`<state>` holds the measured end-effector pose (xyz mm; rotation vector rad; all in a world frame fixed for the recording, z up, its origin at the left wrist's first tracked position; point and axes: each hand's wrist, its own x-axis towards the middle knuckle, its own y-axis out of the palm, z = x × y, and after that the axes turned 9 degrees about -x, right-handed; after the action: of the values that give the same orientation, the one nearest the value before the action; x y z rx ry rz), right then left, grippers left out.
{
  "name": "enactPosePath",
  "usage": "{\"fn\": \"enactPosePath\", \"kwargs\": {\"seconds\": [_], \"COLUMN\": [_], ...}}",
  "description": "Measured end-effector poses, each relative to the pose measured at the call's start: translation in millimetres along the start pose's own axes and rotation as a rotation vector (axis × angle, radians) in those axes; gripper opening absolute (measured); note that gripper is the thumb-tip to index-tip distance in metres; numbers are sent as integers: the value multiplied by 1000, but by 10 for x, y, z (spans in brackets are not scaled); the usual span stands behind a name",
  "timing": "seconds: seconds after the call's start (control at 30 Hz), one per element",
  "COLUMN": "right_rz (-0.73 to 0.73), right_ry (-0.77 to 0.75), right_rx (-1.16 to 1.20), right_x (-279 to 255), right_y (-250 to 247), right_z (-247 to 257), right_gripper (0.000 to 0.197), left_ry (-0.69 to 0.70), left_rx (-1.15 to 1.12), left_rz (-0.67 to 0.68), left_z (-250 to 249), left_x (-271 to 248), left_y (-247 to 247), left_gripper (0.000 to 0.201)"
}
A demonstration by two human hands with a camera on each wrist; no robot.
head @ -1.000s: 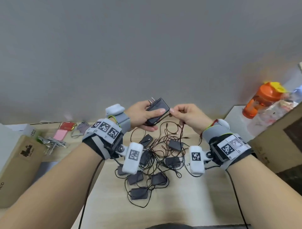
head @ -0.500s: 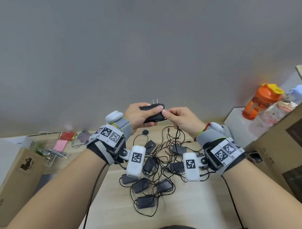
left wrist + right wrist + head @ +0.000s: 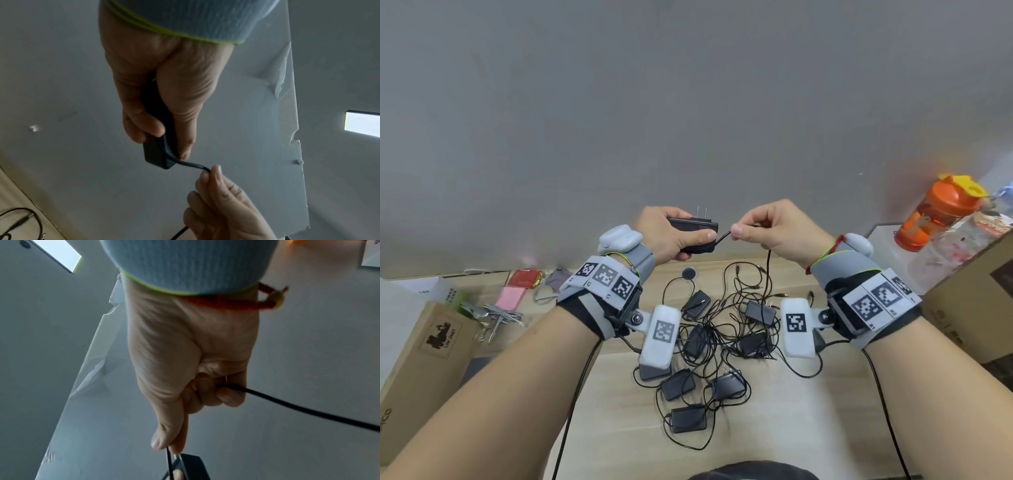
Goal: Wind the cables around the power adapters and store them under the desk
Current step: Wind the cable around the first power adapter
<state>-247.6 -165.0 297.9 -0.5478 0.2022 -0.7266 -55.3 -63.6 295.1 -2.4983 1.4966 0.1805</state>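
My left hand (image 3: 671, 233) grips a black power adapter (image 3: 693, 226) held up in front of the wall, its two prongs pointing up. In the left wrist view the adapter (image 3: 157, 151) sits between thumb and fingers. My right hand (image 3: 774, 229) pinches its thin black cable (image 3: 722, 236) just right of the adapter; the cable (image 3: 767, 274) runs through the fist and hangs down to the desk. The right wrist view shows the cable (image 3: 287, 404) leaving my curled fingers. Below, several more black adapters (image 3: 722, 342) lie in a tangle of cables on the wooden desk (image 3: 825, 428).
A cardboard box (image 3: 424, 359) stands at the left, with keys, pink and red cards behind it. Another cardboard box (image 3: 969, 308) is at the right, with an orange bottle (image 3: 941, 212) and a clear wrapped item beyond it. A grey wall rises behind the desk.
Both hands have risen with the adapter. My right hand has slid away from the adapter along the cable, which now stretches between the hands.
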Motion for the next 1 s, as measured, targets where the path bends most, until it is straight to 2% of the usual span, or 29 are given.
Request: {"fn": "enactPosePath", "kwargs": {"seconds": [0.13, 0.27, 0.37, 0.73, 1.0], "right_rz": [-45, -90, -84, -55, 27], "right_ry": [-22, -54, -83, -78, -81], "right_rx": [-13, 33, 38, 108, 194], "right_x": [68, 150, 191, 193, 207], "right_y": [-4, -5, -28, -46, -41], "right_z": [78, 132, 201, 184, 155], "right_gripper": [15, 17, 17, 16, 22], "left_ry": [9, 42, 60, 78, 64], "left_rx": [27, 59, 101, 152, 157], "left_rz": [39, 79, 117, 214, 263], "left_z": [-29, -82, -115, -228, -278], "left_x": [-29, -84, -135, -223, -226], "left_y": [9, 31, 48, 51, 17], "left_gripper": [45, 32, 27, 28, 29]}}
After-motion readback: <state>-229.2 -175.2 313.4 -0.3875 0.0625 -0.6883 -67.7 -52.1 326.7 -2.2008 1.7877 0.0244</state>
